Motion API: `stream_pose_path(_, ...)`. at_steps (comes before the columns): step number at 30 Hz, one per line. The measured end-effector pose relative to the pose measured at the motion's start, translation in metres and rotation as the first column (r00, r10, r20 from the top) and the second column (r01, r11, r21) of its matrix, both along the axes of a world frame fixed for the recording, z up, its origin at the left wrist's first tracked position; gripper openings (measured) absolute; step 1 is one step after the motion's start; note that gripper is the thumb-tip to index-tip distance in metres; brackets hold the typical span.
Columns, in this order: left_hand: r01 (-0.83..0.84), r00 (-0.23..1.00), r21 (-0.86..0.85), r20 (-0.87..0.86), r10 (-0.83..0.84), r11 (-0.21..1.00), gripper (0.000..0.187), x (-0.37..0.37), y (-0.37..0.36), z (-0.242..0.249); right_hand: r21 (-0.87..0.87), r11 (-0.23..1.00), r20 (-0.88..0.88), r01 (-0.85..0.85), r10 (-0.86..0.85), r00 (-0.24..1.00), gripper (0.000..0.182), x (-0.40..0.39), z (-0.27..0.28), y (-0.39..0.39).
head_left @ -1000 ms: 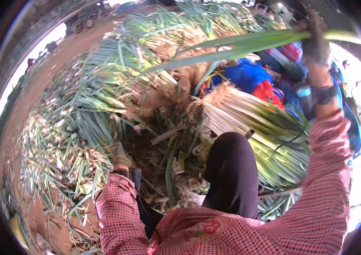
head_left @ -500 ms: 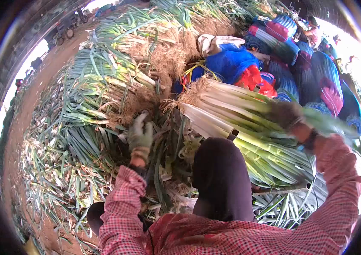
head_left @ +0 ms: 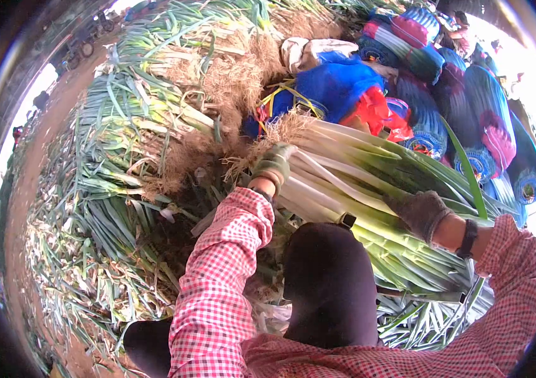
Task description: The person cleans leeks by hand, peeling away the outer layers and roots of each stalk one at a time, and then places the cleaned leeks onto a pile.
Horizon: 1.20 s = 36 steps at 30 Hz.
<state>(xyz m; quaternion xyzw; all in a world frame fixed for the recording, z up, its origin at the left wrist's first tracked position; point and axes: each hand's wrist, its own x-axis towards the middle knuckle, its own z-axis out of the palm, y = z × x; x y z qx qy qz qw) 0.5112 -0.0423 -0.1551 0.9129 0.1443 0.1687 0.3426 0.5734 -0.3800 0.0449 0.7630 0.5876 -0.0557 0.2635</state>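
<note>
My grip spans the leek bundle [head_left: 365,165], long, white-stalked and green-leaved: my left hand [head_left: 273,162], gloved pale grey-green, rests by its brown fibrous roots [head_left: 293,125], my right hand [head_left: 420,213], gloved dark grey, on its leaves. I cannot tell whether the fingers close. The bundle lies slantwise beyond the dark-trousered knee [head_left: 328,271], near crumpled blue netting [head_left: 337,85].

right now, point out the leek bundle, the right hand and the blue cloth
Leek bundle [head_left: 368,165]: head view, on its stalks, mid-length
Right hand [head_left: 420,213]: head view, on its gloved back
Blue cloth [head_left: 338,83]: head view, on its upper folds
</note>
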Motion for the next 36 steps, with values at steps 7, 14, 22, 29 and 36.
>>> stream_pose_path(7, 0.065, 0.980, -0.020, -0.189, -0.067, 0.998, 0.026, 0.031, -0.002, -0.018, -0.068, 0.991, 0.170, -0.118, 0.128, 0.977, 0.040, 0.012, 0.019, 0.012)
stream_pose_path(14, 0.024, 0.926, 0.279, -0.368, 0.084, 0.960, 0.030, -0.005, -0.030, 0.060, 0.062, 0.996, -0.224, 0.060, -0.045, 0.973, 0.045, 0.040, 0.003, -0.017)
stream_pose_path(22, 0.140, 0.852, 0.484, -0.504, 0.144, 0.864, 0.024, 0.054, 0.002, 0.000, -0.303, 0.947, -0.163, 0.103, -0.159, 0.974, 0.051, 0.041, -0.006, 0.018)
stream_pose_path(29, 0.188, 0.882, 0.418, -0.471, 0.035, 0.889, 0.029, 0.067, 0.008, 0.004, 0.026, 0.930, -0.259, -0.368, 0.361, 0.896, 0.061, 0.062, -0.041, -0.018)
stream_pose_path(36, 0.248, 0.853, 0.300, -0.519, -0.060, 0.921, 0.034, 0.042, 0.010, 0.030, -0.001, 0.982, -0.288, -0.189, 0.181, 0.940, 0.066, 0.054, -0.047, -0.005)
